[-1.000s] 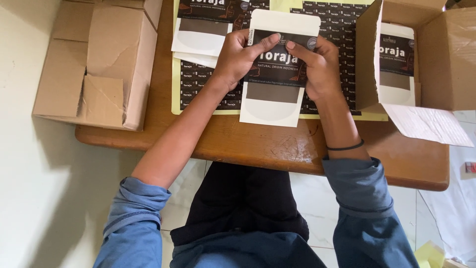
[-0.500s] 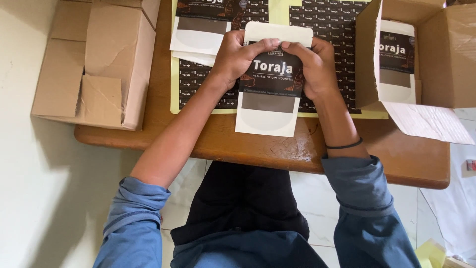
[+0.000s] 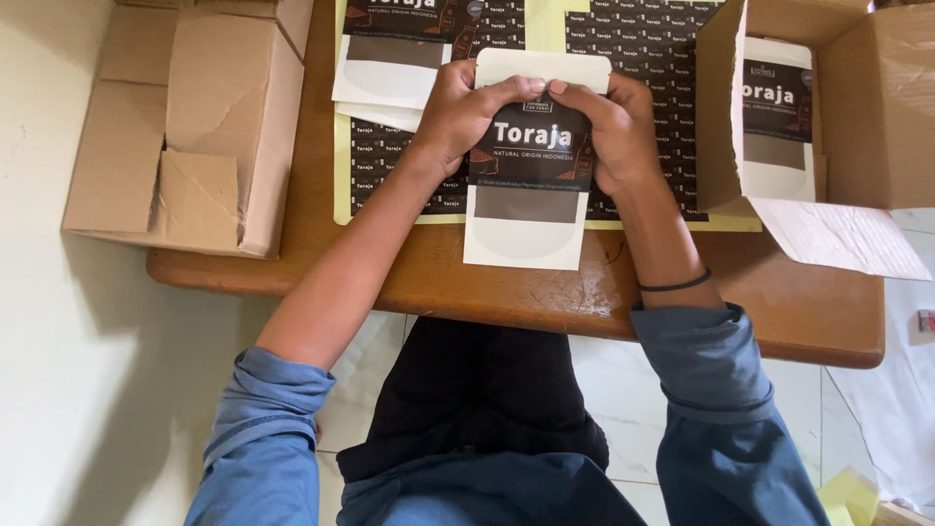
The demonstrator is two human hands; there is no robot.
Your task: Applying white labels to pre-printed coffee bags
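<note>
While I look down over the wooden table (image 3: 506, 297), both of my hands are closed on the white pouch (image 3: 526, 229), which lies flat on the table just ahead of my chest, its long axis running straight away from me. My left hand (image 3: 466, 115) grips the far left part of the pouch, thumb curled over the front near the top edge; my right hand (image 3: 616, 125) mirrors it on the far right, fingers folded tight against the dark label (image 3: 531, 146). Neither hand is nearer than the other: they sit level, one on each side of the label, with the pouch's near end reaching back toward me past my wrists.

The pouch is smooth, matte white stock, rectangular with rounded corners at its far end, and has a greyish frosted window below the label. The label is a glossy dark brown rectangle; whether it is fully pressed down I cannot tell.

Beyond the pouch lies a pale yellow sheet of labels (image 3: 633, 39), rows of small dark stickers. On the sheet, left of the pouch, rests a stack of finished pouches (image 3: 390, 73). Right of the pouch stands an open cardboard box (image 3: 877, 107), rough brown board, with another labelled pouch (image 3: 776, 117) upright inside. Far left of the pouch sits a second cardboard box (image 3: 195, 127), flaps loose.
</note>
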